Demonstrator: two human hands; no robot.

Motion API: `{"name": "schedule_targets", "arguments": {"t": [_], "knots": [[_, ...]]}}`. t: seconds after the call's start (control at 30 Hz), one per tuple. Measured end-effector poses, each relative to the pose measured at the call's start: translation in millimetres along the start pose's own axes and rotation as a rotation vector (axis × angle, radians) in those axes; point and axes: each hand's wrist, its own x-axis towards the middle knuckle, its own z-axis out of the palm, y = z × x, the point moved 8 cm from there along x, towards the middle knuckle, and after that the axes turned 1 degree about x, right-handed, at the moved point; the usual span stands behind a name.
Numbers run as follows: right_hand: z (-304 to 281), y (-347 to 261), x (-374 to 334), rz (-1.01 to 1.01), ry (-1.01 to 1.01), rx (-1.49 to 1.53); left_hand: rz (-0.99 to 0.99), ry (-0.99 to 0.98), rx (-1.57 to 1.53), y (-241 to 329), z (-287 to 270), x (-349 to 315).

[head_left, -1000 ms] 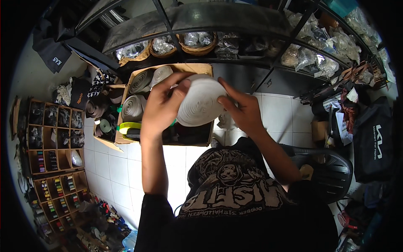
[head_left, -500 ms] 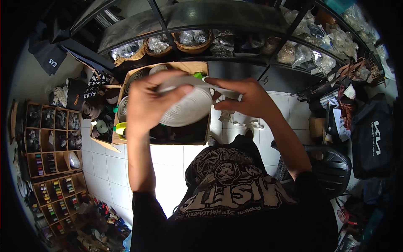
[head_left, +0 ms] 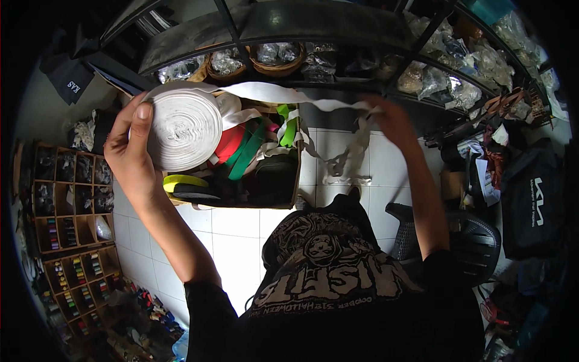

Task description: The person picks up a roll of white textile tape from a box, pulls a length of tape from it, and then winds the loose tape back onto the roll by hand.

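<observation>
My left hand (head_left: pixel 134 145) grips a large flat coil of white fabric tape (head_left: pixel 184 130) by its left edge, thumb across the face and fingers behind. From the coil's top, a loose white strip (head_left: pixel 271 92) runs slightly slack to the right. Its far length is pinched in my right hand (head_left: pixel 392 123), which is somewhat blurred. More pale strip (head_left: pixel 359 145) hangs below that hand towards the floor. Behind and beneath the coil is a cardboard box (head_left: pixel 297 187), holding green tape (head_left: pixel 244 148), red material (head_left: pixel 229 145) and a yellow-edged roll (head_left: pixel 181 181).
Black shelving (head_left: pixel 325 24) with baskets and plastic-wrapped bundles spans the far side. Wooden compartments (head_left: pixel 78 259) with thread spools stand at left. A black chair (head_left: pixel 470 247) is at my right, near a large black bag (head_left: pixel 534 205). White tiles (head_left: pixel 235 241) cover the floor.
My hands have moved apart. The left carried the coil leftward and turned its flat face into view; the right moved right, drawing the strip out. The box's contents now show more.
</observation>
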Motion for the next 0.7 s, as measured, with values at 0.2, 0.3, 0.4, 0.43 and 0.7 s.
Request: {"name": "schedule_targets", "arguments": {"t": [0.2, 0.3, 0.4, 0.43, 0.7], "knots": [[17.3, 24.0, -30.9, -0.065, -0.204, -0.348, -0.087, -0.036, -0.119, -17.1, 19.7, -5.9], [3.6, 53.1, -30.3, 0.049, -0.273, -0.302, -0.075, -0.072, -0.046, -24.2, 36.2, -9.0], [-82.6, 54.1, -20.5, 0.05, 0.184, 0.152, -0.097, -0.096, -0.045, -26.3, 47.8, -16.5], [-79.6, 38.8, -20.2, 0.051, 0.181, 0.155, -0.111, -0.105, -0.06, -29.9, 49.4, -17.7], [-21.4, 67.2, -51.4, 0.217, -0.203, 0.02, -0.141, -0.149, -0.033, -47.1, 71.3, -16.9]]}}
